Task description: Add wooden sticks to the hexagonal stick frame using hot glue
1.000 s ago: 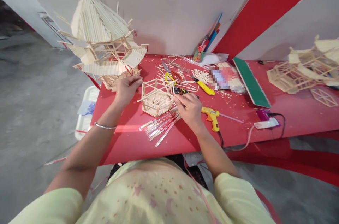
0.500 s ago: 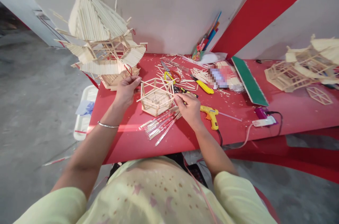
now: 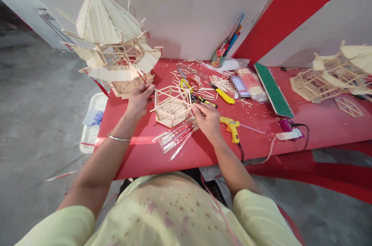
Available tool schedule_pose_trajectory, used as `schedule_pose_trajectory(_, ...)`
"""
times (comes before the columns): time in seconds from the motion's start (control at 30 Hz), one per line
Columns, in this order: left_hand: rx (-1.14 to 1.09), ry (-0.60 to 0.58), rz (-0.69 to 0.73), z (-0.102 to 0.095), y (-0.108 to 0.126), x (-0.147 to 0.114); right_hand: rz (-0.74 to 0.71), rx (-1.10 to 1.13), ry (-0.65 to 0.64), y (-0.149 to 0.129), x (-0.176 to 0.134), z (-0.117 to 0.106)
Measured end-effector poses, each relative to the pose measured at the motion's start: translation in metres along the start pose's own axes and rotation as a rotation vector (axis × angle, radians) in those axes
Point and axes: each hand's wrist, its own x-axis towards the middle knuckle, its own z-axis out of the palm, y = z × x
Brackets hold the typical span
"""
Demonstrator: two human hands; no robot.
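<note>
Head view: at the left of the red table (image 3: 136, 160), a hexagonal stick frame (image 3: 172, 113) sits between both hands; left hand's (image 3: 138, 99) grip is together at its left rim, right hand's (image 3: 208, 120) clamped on its right corner.

Small stick frame (image 3: 172, 112): pale wood tone; floor patterned in concentric hexagons. Stick tower (image 3: 109, 74): cream; roofs striped by parallel sticks; red trim at eaves. Tabletop (image 3: 133, 161): red. Glue gun (image 3: 231, 124): yellow body; glue stick (image 3: 252, 129), pale lavender. Scissors (image 3: 186, 78): one yellow loop, one orange-red. Cutter (image 3: 225, 96): yellow handle. Narrow board (image 3: 274, 90): green, white edge. Leaning panel (image 3: 286, 19): red. Wrapped sticks (image 3: 176, 137): clear film, red bands. Shirt (image 3: 174, 215): pale yellow, pink stars, brown dots.
</note>
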Motion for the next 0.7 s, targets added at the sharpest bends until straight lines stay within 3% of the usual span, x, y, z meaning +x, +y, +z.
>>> schedule_pose_trajectory(0.7, -0.016, 0.053, 0.023, 0.0036, 0.0010, -0.0067, -0.015, -0.031, 0.020, -0.0014, -0.0053, 0.0017)
